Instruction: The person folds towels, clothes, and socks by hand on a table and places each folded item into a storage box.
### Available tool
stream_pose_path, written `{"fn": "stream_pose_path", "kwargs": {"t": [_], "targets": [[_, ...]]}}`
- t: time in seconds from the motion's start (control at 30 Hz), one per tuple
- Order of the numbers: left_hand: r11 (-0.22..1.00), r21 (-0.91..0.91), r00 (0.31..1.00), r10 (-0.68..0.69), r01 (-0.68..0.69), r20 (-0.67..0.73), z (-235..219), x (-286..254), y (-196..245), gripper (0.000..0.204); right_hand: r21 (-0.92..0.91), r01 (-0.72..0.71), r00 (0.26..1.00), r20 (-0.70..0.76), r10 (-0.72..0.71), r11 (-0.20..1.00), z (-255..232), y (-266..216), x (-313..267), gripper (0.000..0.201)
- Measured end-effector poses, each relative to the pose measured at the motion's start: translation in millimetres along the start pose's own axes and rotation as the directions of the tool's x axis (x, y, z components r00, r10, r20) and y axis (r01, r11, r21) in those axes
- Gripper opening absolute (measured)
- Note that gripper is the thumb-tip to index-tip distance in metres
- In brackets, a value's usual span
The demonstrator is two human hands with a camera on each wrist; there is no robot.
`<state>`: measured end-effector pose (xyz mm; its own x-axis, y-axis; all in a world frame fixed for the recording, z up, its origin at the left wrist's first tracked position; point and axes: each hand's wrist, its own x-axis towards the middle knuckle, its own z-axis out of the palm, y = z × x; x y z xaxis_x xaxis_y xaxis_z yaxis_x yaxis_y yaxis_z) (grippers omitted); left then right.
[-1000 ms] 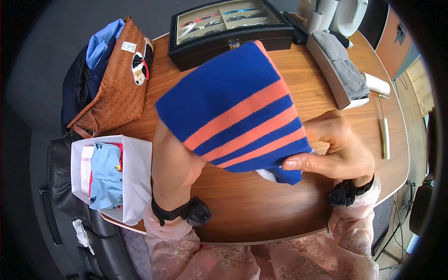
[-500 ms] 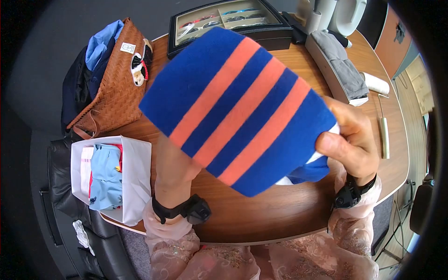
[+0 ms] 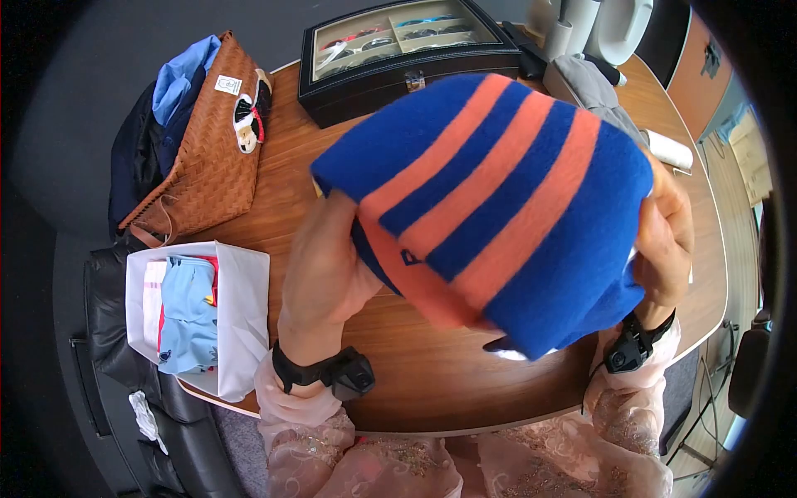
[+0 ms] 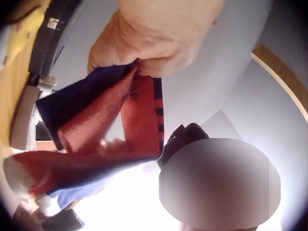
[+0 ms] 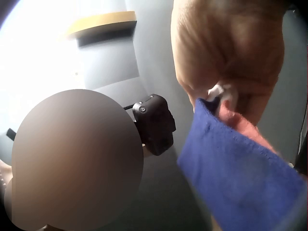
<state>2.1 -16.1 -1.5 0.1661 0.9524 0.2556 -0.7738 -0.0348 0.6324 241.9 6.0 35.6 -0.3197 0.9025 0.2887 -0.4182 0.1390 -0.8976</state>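
Note:
A blue cloth with coral stripes [image 3: 498, 199] is held up above the table between both hands, its coral inner side showing below. My left hand [image 3: 320, 266] grips its left edge, fingers hidden behind the fabric; in the left wrist view the hand [image 4: 154, 36] pinches a fold of the cloth [image 4: 142, 115]. At the right end, my right hand [image 3: 666, 241] holds the bunched edge. The right wrist view shows that hand [image 5: 228, 53] curled round the blue cloth [image 5: 240, 168] and a bit of white material.
A woven basket with clothes [image 3: 217, 158] and a white box of folded cloths [image 3: 245, 324] stand at the left. Behind the cloth is a glass-lidded case of glasses [image 3: 407, 81]. A grey cloth in a box [image 3: 594, 87] and a white roll [image 3: 668, 149] lie at the right.
The cloth has swung to the right and opened out, so its coral inside shows. My left hand has moved a little right, and my right hand has shifted slightly right.

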Motion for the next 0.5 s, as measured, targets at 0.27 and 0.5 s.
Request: {"fn": "stream_pose_path", "kwargs": {"t": [0.27,0.5], "targets": [[0.998,0.001,0.998,-0.062,0.062,0.013,5,-2,1,0.034,-0.069,0.054,0.999,0.012,-0.053,0.996,1,0,4,0.043],[0.993,0.1,0.953,-0.025,0.058,-0.301,-20,-9,6,0.031,-0.515,-0.069,0.942,0.248,0.226,0.854,6,-16,8,0.041]]}}
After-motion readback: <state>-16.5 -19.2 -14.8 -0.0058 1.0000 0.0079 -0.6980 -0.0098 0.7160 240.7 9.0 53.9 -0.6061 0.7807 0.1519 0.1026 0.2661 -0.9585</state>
